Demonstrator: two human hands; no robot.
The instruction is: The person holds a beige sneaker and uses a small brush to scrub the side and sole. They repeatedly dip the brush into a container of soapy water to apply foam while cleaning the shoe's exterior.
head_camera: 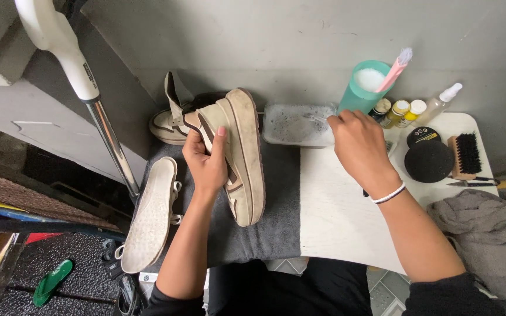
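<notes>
Head view: the left hand (206, 158) grips a beige, brown-trimmed platform shoe (238, 155), sole facing right, over the grey towel (276, 228) at the table's (335, 216) left edge. The right hand (358, 143), fingers pinched together, reaches the foamy tray (297, 124) at the far edge, beside a teal cup (361, 88) and small yellow-capped bottles (399, 112).

At the table's far edge you have three small bottles (398, 112) with yellow and white caps standing beside a clear spray bottle (440, 104). Just in front of them sits a round black tin (423, 136) with a yellow-and-black label on its lid.
</notes>
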